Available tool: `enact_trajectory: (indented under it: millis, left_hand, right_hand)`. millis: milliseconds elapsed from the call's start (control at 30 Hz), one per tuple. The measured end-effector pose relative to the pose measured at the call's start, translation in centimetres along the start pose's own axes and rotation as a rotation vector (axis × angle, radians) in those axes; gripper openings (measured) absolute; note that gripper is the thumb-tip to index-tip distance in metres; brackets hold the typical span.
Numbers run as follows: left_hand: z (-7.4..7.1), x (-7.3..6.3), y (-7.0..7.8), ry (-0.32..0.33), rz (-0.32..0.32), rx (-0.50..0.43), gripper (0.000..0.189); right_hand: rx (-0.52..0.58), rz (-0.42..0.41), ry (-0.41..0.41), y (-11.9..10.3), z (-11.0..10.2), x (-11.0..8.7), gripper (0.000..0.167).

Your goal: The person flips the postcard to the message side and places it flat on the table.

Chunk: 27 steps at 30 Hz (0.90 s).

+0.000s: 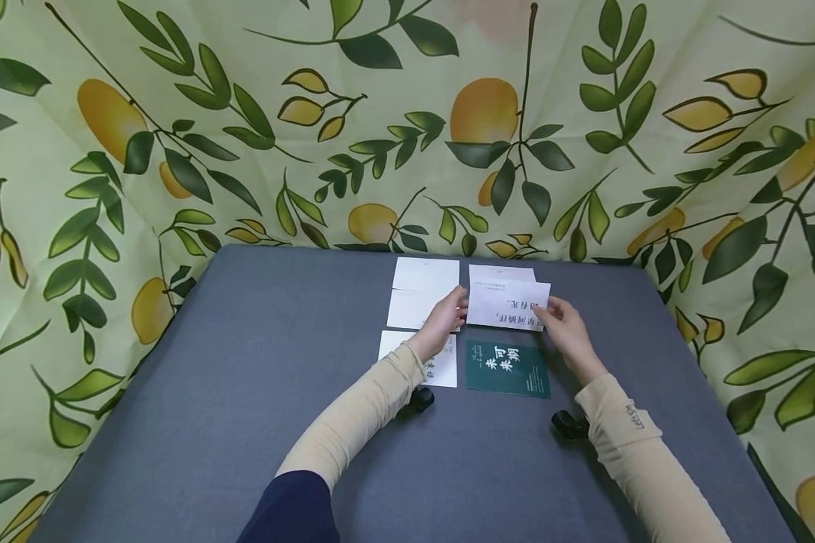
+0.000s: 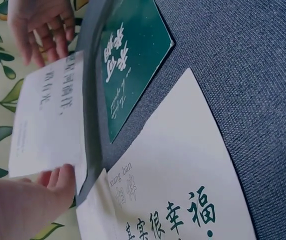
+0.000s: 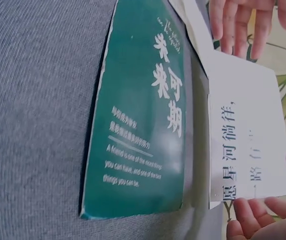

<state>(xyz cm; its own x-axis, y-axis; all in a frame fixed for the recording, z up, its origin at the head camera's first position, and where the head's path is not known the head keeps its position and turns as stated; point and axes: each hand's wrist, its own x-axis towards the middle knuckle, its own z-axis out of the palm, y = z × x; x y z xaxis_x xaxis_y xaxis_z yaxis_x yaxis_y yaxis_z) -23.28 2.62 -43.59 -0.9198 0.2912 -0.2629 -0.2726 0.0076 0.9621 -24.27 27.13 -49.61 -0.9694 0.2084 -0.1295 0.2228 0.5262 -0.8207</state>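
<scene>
Fruit-print cloth [image 1: 380, 68] behind grey-blue table [image 1: 197, 422]. White card with dark words [image 1: 505, 303] between hands, just past green card [image 1: 508, 369], long way left to right. Right hand [image 1: 569, 332] nearer, pinching its right end. Left hand [image 1: 441, 320] by other end, fingers straight; can't tell if touching. Held card hides much of far white card [image 1: 502, 273]. Left sleeve [image 1: 360, 396] covers part of near-left card [image 1: 448, 363]. Some print too small to read.

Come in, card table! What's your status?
Right hand holds the white card, tilted up; left hand open by its opposite edge. Green card lying flat nearby. Nothing visibly in the way.
</scene>
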Motion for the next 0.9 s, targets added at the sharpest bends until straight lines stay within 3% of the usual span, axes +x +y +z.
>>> enact_trajectory:
  millis: [133,333,500,633,900]
  left_hand:
    - [0.2,0.0,0.2,0.043,0.042,0.072,0.059]
    - [0.3,0.1,-0.2,0.052,0.127,0.130,0.055]
    - [0.3,0.2,-0.3,0.062,0.123,0.114,0.056]
    - [0.4,0.2,-0.3,0.104,0.117,0.121,0.059]
    - [-0.1,0.6,-0.7,0.242,0.217,0.071,0.052]
  right_hand:
    - [0.059,-0.005,0.052,1.4,0.5,1.2,0.083]
    - [0.173,-0.001,0.089,0.3,0.4,0.3,0.087]
    - [0.191,0.007,0.114,1.1,0.8,0.9,0.079]
    - [0.212,0.015,0.122,1.3,1.0,0.9,0.073]
    - [0.328,-0.018,0.127,0.8,1.3,0.5,0.062]
